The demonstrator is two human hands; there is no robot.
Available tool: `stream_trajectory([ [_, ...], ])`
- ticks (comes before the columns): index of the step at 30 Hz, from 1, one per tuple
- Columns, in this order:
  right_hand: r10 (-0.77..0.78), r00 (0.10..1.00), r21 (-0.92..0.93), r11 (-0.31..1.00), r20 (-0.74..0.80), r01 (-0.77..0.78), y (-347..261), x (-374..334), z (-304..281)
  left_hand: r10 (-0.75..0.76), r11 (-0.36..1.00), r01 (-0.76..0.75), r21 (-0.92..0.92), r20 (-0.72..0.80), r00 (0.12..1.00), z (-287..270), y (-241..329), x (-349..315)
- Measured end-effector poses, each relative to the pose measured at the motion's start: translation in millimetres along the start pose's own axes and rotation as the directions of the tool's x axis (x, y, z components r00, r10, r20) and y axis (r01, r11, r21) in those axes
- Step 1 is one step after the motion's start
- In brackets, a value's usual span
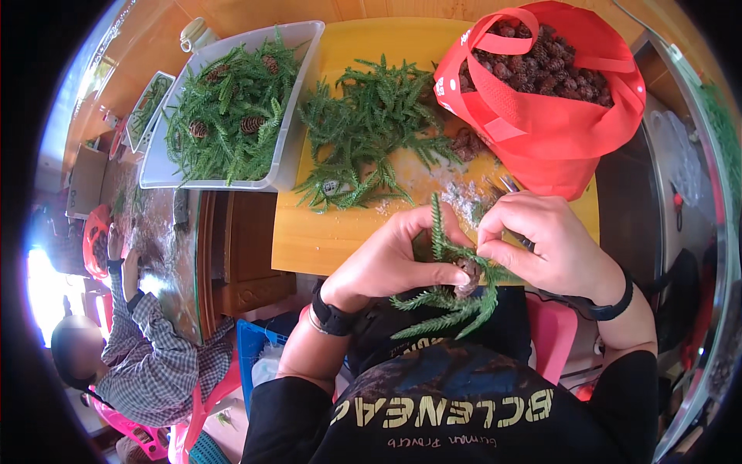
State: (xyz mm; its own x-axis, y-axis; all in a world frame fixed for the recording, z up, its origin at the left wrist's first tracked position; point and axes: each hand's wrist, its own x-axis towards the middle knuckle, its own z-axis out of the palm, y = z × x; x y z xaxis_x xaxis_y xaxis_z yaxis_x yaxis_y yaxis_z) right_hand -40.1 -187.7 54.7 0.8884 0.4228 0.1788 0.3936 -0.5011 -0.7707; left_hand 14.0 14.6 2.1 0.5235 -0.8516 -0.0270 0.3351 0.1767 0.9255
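Just past the table's near edge, my left hand is closed on an artificial pine sprig, its green needled branches fanning out below and above the fingers. A brown pine cone sits at the middle of the sprig, under my left thumb. My right hand pinches at the sprig beside the cone; what lies between its fingertips is hidden. Part of a dark metal tool shows behind my right hand, and I cannot tell whether that hand touches it. White fluffy bits lie on the table near my fingers.
Loose green sprigs spread over the yellow table. A clear plastic bin of sprigs with cones stands left; a red bag full of pine cones stands right. Another person works at a table on the left.
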Motion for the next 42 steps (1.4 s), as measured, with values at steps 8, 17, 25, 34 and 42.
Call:
stream_trajectory([
  [8, 0.284, 0.958, 0.159, 0.948, -0.029, -0.276, -1.2, -4.3, -5.1, 0.094, 0.949, -0.051, 0.311, -0.124, 0.988, 8.1, 6.5, -1.9],
  [17, -0.477, 0.877, -0.457, 0.77, 0.052, 0.446, 2.3, 1.8, -8.9, -0.024, 0.959, 0.058, -0.276, 0.125, 0.992, -3.0, -5.0, -1.9],
  [25, -0.178, 0.983, -0.479, 0.859, 0.05, 0.18, -3.2, 4.1, -7.0, 0.261, 0.711, -0.162, 0.685, -0.043, 0.964, 11.3, 4.9, -0.1],
  [34, -0.368, 0.929, -0.444, 0.837, -0.027, 0.319, -3.3, 1.9, -9.4, 0.012, 0.992, -0.016, -0.128, -0.032, 0.999, -2.8, 0.6, -2.2],
  [42, -0.474, 0.879, -0.573, 0.709, 0.047, 0.412, -5.9, 5.5, -14.7, -0.049, 0.963, 0.07, -0.259, 0.087, 0.995, 0.7, 2.4, -3.1],
])
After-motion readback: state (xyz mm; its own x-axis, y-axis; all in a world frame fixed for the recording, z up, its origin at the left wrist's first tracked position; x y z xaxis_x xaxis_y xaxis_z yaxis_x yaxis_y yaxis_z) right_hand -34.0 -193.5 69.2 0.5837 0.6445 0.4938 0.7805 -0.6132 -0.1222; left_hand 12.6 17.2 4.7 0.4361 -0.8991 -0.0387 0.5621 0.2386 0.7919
